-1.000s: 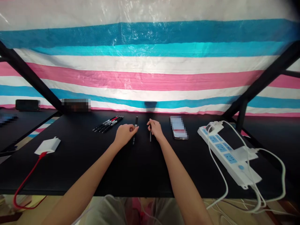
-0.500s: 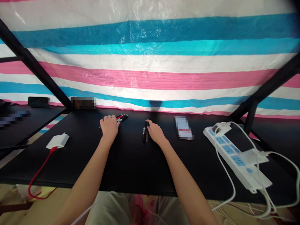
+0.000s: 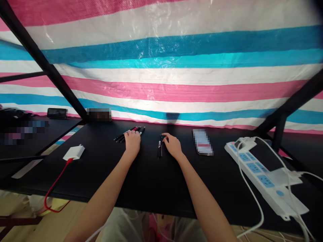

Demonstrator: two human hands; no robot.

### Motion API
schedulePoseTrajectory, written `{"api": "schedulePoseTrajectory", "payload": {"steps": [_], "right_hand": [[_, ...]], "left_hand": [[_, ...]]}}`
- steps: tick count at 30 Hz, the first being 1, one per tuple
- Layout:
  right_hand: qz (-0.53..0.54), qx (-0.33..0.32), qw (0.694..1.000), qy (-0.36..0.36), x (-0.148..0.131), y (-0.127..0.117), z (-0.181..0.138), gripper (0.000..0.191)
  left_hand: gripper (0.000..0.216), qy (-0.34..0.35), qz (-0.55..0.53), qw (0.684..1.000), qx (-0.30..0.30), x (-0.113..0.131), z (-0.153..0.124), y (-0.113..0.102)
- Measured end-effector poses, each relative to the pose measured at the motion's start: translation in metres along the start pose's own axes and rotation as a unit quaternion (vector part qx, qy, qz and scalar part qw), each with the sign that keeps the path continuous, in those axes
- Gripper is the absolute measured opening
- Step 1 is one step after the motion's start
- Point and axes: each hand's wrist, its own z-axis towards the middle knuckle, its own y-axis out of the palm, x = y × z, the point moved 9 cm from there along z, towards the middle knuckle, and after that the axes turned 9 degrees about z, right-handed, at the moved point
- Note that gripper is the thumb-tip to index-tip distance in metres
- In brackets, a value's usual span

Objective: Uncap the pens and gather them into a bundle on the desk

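Note:
My left hand [image 3: 133, 141] lies over the right part of a bunch of pens [image 3: 120, 137], black with some red and white, on the black table. Its fingers are curled down together around a dark pen [image 3: 143, 130] whose end sticks out on the thumb side; the grip itself is partly hidden. My right hand [image 3: 173, 144] rests further right, thumb and forefinger apart, at the top end of two slim pens [image 3: 159, 148] lying side by side. Its forefinger seems to touch the upper tip of one; the other fingers are bent under the palm.
A phone [image 3: 202, 142] lies right of my right hand. Beyond it stands a white power strip [image 3: 264, 179] with plugs and looping cables. At left sits a white charger [image 3: 73, 153] with a red cable [image 3: 56, 179]. Black metal bars [image 3: 63, 90] and a striped sheet [image 3: 161, 90] close off the back.
The view has shifted, moving the scene right and slightly down. My left hand has slid right across the pens, uncovering their left ends. My right hand stays beside the two pens.

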Motion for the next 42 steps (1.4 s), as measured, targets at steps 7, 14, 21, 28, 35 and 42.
{"api": "schedulePoseTrajectory", "payload": {"steps": [7, 14, 21, 28, 35, 42], "right_hand": [[0.133, 0.029, 0.989, 0.049, 0.018, 0.002, 0.004, 0.026], [0.454, -0.025, 0.889, 0.047, 0.016, 0.015, 0.012, 0.047], [0.48, 0.016, 0.874, 0.068, 0.02, 0.008, 0.011, 0.053], [0.484, 0.079, 0.869, 0.069, 0.027, -0.007, 0.01, 0.044], [0.465, 0.313, 0.822, 0.105, 0.076, -0.058, -0.001, 0.045], [0.242, 0.155, 0.954, 0.086, 0.06, -0.04, 0.012, 0.043]], "left_hand": [[0.026, 0.029, -0.087, 0.994, 0.058, 0.003, 0.0, -0.017], [0.025, 0.151, -0.182, 0.965, 0.109, 0.042, -0.011, -0.046], [0.029, 0.192, -0.2, 0.956, 0.096, 0.06, -0.022, -0.058], [0.029, 0.186, -0.198, 0.958, 0.094, 0.05, -0.017, -0.058], [0.031, 0.098, -0.189, 0.976, 0.048, 0.018, -0.003, -0.039], [0.039, 0.104, -0.274, 0.95, -0.106, 0.036, -0.007, -0.006]]}}
